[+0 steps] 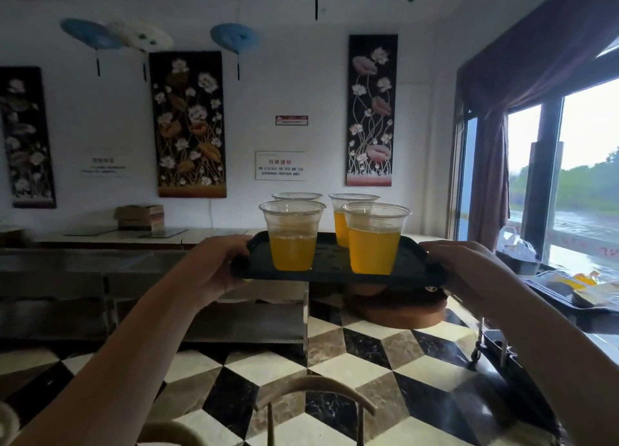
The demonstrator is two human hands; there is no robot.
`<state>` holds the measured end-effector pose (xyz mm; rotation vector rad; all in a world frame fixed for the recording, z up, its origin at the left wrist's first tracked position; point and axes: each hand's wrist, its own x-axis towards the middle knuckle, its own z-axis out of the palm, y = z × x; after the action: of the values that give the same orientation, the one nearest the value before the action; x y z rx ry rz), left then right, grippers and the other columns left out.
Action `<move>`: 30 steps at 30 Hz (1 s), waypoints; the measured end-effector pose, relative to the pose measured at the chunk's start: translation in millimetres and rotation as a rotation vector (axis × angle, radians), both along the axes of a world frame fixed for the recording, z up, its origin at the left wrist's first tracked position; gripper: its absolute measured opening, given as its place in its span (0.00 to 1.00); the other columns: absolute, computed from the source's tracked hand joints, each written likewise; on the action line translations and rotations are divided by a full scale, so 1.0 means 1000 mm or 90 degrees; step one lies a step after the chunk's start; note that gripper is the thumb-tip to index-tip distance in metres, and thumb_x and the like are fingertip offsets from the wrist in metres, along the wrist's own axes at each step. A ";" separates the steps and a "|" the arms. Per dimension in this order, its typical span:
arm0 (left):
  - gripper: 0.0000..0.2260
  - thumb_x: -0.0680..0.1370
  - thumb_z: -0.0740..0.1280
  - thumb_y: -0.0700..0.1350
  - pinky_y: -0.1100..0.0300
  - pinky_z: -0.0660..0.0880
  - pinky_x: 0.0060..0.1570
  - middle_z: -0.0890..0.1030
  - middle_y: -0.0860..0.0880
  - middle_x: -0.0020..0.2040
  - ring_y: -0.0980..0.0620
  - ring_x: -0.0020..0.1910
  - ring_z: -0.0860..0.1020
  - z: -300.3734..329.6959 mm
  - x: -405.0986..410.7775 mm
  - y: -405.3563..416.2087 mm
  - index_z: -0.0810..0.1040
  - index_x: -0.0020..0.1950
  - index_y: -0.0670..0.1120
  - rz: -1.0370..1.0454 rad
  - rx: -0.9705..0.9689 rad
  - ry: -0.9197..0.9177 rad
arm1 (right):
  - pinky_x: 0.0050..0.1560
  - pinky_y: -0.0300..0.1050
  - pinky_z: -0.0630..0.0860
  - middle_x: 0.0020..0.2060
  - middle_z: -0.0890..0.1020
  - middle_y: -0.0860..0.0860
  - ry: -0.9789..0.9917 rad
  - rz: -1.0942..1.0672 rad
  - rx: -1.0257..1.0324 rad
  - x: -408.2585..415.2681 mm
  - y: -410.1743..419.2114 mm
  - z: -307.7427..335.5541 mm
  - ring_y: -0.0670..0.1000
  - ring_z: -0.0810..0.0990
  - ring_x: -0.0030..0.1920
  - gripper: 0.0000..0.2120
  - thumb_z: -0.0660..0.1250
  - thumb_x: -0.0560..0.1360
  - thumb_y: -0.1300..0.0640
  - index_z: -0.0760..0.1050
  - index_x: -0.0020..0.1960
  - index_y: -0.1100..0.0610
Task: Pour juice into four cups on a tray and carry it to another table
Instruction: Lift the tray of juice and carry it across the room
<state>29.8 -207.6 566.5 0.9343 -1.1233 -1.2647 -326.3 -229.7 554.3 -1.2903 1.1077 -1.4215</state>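
The left hand [217, 268] and right hand [469, 271] each grip a short edge of the tray [415, 275] — its long axis crosswise between them, equally near — four juice-filled cups [292, 238] grouped around its centre.

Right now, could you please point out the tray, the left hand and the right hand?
tray [335, 264], head view, bare floor between the cups
left hand [214, 264], head view, its back
right hand [469, 268], head view, its back

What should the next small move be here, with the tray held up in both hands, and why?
Probably keep walking with the tray held level. All four cups already hold juice, the left hand and right hand grip its two ends, and it hangs in the air over the floor, on no table yet.
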 end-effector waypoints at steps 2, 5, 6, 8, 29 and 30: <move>0.13 0.78 0.56 0.30 0.63 0.77 0.27 0.78 0.39 0.48 0.48 0.40 0.76 0.004 0.002 0.002 0.79 0.52 0.35 -0.009 -0.014 -0.004 | 0.39 0.42 0.80 0.46 0.82 0.65 -0.012 0.003 0.007 -0.001 0.009 0.005 0.55 0.82 0.43 0.08 0.64 0.81 0.69 0.80 0.54 0.72; 0.13 0.77 0.56 0.30 0.63 0.77 0.26 0.78 0.38 0.50 0.49 0.40 0.77 0.005 0.004 0.003 0.78 0.56 0.33 -0.010 -0.018 -0.003 | 0.43 0.44 0.79 0.47 0.80 0.64 -0.022 0.003 0.008 -0.001 0.017 0.007 0.56 0.81 0.45 0.10 0.63 0.80 0.70 0.78 0.56 0.76; 0.15 0.77 0.56 0.30 0.62 0.78 0.27 0.78 0.37 0.52 0.48 0.41 0.78 0.006 0.005 0.003 0.77 0.59 0.32 -0.011 -0.016 -0.004 | 0.45 0.45 0.79 0.49 0.80 0.65 -0.025 0.006 0.009 0.002 0.019 0.007 0.57 0.81 0.46 0.12 0.63 0.80 0.70 0.77 0.59 0.77; 0.18 0.77 0.57 0.30 0.61 0.80 0.30 0.78 0.35 0.57 0.45 0.46 0.78 0.005 0.008 0.002 0.75 0.65 0.30 -0.013 -0.011 -0.004 | 0.45 0.45 0.80 0.51 0.79 0.69 -0.024 -0.001 0.015 0.003 0.020 0.005 0.58 0.81 0.47 0.14 0.63 0.80 0.70 0.76 0.62 0.78; 0.15 0.76 0.59 0.32 0.60 0.81 0.32 0.79 0.38 0.59 0.43 0.52 0.79 -0.010 0.036 0.064 0.80 0.58 0.38 0.077 0.027 -0.004 | 0.49 0.51 0.84 0.51 0.83 0.64 -0.066 0.064 0.022 0.036 0.029 -0.004 0.56 0.86 0.47 0.15 0.76 0.72 0.64 0.80 0.55 0.69; 0.16 0.76 0.59 0.32 0.58 0.80 0.34 0.79 0.37 0.62 0.42 0.54 0.79 -0.011 0.036 0.070 0.79 0.61 0.39 0.094 0.035 -0.004 | 0.49 0.51 0.84 0.54 0.82 0.65 -0.057 0.076 0.026 0.033 0.026 -0.006 0.57 0.85 0.49 0.23 0.80 0.68 0.61 0.79 0.59 0.68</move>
<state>65.8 -137.8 555.4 1.0433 -1.0099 -1.1779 -293.6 -204.0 548.2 -1.2310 0.9793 -1.3489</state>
